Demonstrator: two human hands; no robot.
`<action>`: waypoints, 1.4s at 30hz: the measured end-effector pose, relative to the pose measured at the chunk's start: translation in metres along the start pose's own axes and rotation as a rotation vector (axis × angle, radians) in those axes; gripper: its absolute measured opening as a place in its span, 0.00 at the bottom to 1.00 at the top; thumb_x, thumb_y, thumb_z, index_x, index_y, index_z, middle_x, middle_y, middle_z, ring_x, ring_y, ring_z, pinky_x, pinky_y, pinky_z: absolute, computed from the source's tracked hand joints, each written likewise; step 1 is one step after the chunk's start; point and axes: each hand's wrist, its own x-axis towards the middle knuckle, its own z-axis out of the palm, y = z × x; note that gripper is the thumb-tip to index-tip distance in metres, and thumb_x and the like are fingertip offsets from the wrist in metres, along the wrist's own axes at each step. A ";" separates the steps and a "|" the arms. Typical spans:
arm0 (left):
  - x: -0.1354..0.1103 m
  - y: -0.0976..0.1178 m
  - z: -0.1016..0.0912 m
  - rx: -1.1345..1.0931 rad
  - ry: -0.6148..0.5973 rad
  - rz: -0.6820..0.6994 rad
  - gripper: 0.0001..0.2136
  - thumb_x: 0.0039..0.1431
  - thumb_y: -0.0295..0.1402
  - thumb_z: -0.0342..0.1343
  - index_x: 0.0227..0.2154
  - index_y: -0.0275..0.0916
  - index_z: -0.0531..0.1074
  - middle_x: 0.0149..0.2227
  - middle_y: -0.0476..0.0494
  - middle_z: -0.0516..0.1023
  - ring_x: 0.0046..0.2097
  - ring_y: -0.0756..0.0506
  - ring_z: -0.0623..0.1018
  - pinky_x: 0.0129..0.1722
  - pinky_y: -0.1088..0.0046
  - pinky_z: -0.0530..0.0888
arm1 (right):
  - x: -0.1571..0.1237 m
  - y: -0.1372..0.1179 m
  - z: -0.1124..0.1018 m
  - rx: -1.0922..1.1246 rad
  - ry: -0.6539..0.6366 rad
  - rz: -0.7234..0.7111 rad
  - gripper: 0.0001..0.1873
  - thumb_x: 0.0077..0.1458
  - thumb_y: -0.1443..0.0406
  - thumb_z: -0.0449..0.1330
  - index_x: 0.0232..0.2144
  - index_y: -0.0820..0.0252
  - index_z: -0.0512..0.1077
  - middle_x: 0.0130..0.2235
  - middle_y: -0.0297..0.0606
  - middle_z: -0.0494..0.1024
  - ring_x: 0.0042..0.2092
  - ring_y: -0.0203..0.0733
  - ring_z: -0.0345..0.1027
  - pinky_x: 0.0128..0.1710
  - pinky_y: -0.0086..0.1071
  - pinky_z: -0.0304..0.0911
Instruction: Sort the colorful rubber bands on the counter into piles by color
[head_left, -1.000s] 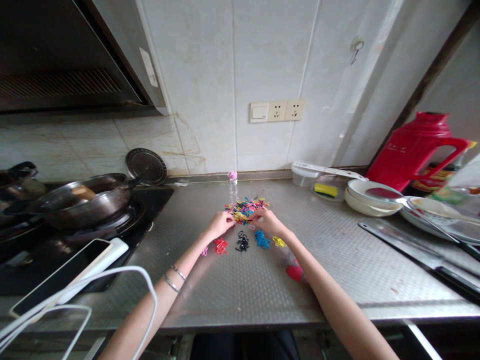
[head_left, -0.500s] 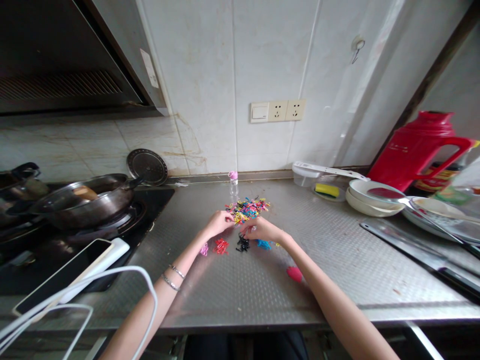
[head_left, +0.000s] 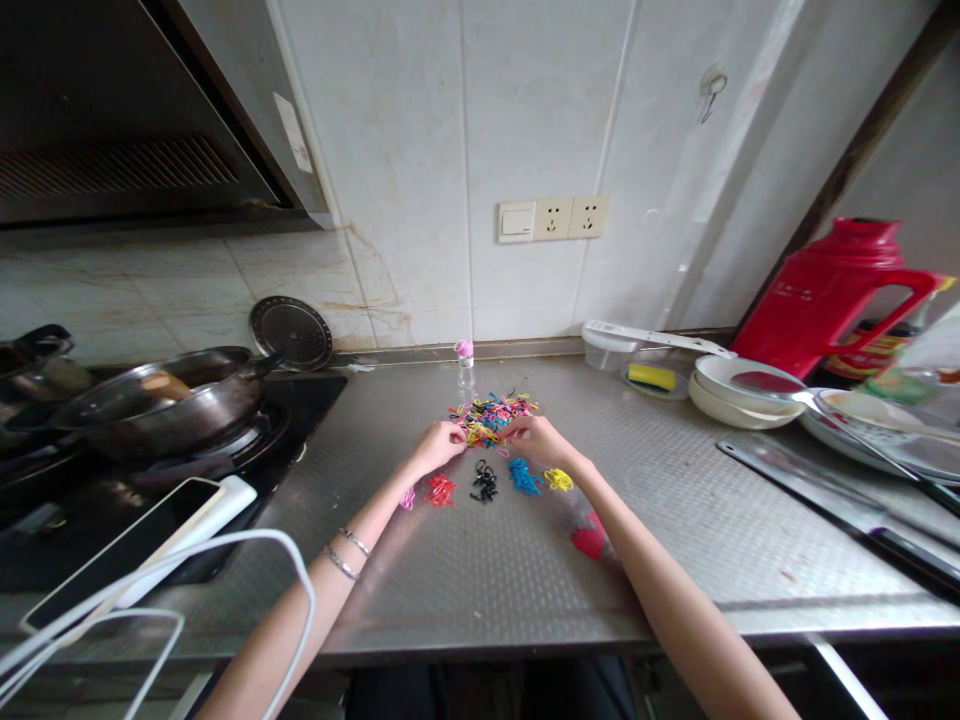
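Observation:
A mixed heap of small coloured rubber bands [head_left: 491,410] lies on the steel counter. My left hand [head_left: 441,445] is at its left edge, thumb and forefinger pinched together; what sits between them is too small to make out. At the heap's right edge, my right hand [head_left: 538,440] reaches in with closed fingertips, their contents hidden. Nearer me lie single-colour groups: pink bands [head_left: 407,497] partly behind my left wrist, red bands [head_left: 440,490], black bands [head_left: 484,481], blue bands [head_left: 524,476] and yellow bands [head_left: 558,480].
A small pink-capped bottle [head_left: 465,352] stands behind the heap. Beside my right forearm is a bright pink object [head_left: 589,538]. Left are a pan [head_left: 169,400] on the stove and a phone [head_left: 124,550] with white cables; right, bowls [head_left: 739,405], a knife [head_left: 810,500] and a red thermos [head_left: 829,300].
My right hand has moved from above the black bands up and right to the heap, uncovering the black, blue and yellow groups. My left hand has stayed at the heap's left edge.

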 end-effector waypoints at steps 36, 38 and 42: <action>-0.003 0.023 -0.027 -0.327 -0.340 0.059 0.11 0.45 0.35 0.57 0.27 0.32 0.75 0.26 0.46 0.75 0.28 0.51 0.70 0.30 0.78 0.65 | 0.000 0.006 0.014 -0.095 -0.102 -0.027 0.10 0.43 0.70 0.55 0.29 0.63 0.75 0.26 0.36 0.75 0.28 0.34 0.63 0.29 0.24 0.57; -0.001 0.015 -0.033 -0.345 -0.281 0.004 0.12 0.46 0.38 0.56 0.27 0.32 0.75 0.24 0.47 0.73 0.25 0.53 0.67 0.26 0.78 0.62 | 0.000 0.004 0.014 -0.108 -0.100 -0.018 0.11 0.42 0.70 0.54 0.29 0.63 0.75 0.26 0.35 0.74 0.28 0.33 0.63 0.29 0.24 0.56; 0.002 -0.008 -0.046 -0.382 -0.182 -0.168 0.16 0.46 0.41 0.55 0.30 0.31 0.74 0.20 0.49 0.69 0.19 0.56 0.60 0.17 0.80 0.54 | -0.001 0.001 0.015 -0.140 -0.094 0.023 0.11 0.42 0.70 0.54 0.29 0.62 0.75 0.26 0.35 0.74 0.28 0.33 0.62 0.29 0.24 0.56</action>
